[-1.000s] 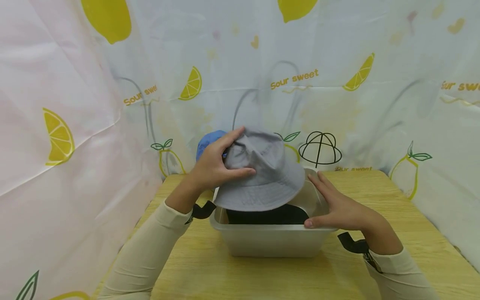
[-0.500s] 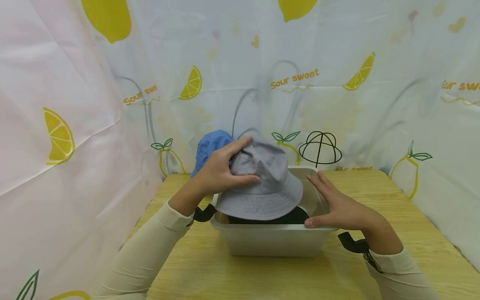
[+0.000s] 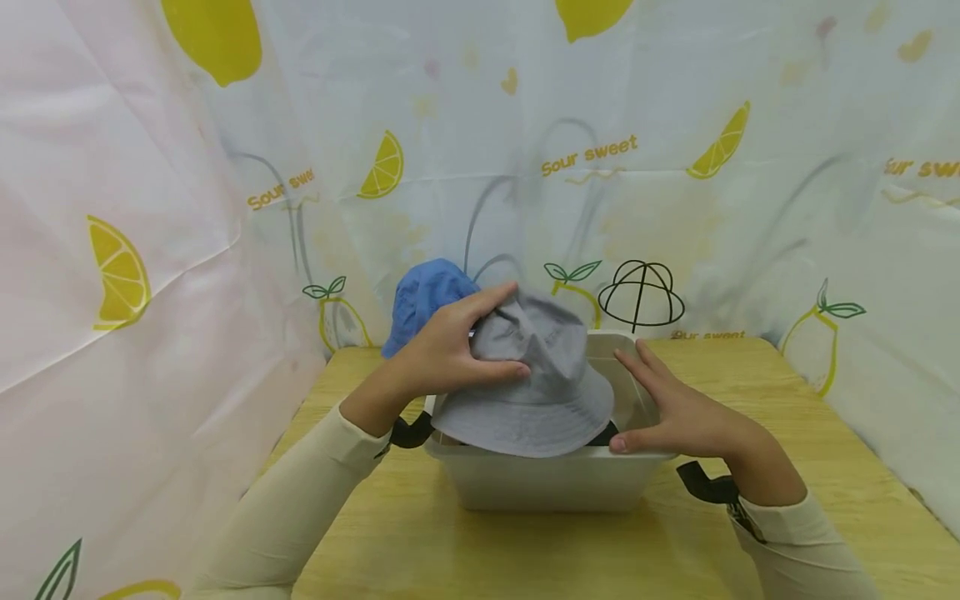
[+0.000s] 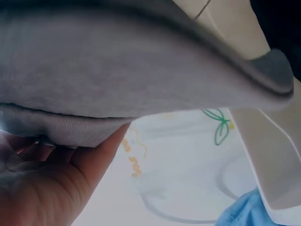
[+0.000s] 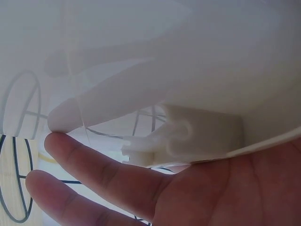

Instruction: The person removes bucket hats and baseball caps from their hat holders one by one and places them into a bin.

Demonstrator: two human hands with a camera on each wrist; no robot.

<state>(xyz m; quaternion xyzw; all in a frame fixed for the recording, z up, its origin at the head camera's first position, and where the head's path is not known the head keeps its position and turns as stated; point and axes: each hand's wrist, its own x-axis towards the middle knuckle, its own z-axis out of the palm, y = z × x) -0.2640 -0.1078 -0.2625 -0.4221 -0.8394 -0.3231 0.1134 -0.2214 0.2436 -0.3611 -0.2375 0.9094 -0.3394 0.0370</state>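
My left hand (image 3: 442,354) grips a grey bucket hat (image 3: 547,408) by the side of its crown, thumb in front and fingers behind. The hat is tilted over a cream plastic bin (image 3: 555,483), its brim overlapping the front rim in the head view. From below, the left wrist view shows the underside of the grey brim (image 4: 117,70). A black item (image 3: 604,433) lies in the bin, mostly hidden by the hat. My right hand (image 3: 693,421) rests at the bin's right side, thumb on the rim and straight fingers (image 5: 103,174) along the outer wall.
Behind the bin to the left is a blue bucket hat (image 3: 423,296). A bare black wire hat stand (image 3: 635,304) rises at the back right. The wooden table (image 3: 750,375) meets lemon-print curtains (image 3: 465,100) at the back and sides.
My left hand has lowered the grey hat and moved it slightly right, covering more of the black item and uncovering more of the blue hat. The right hand has stayed put.
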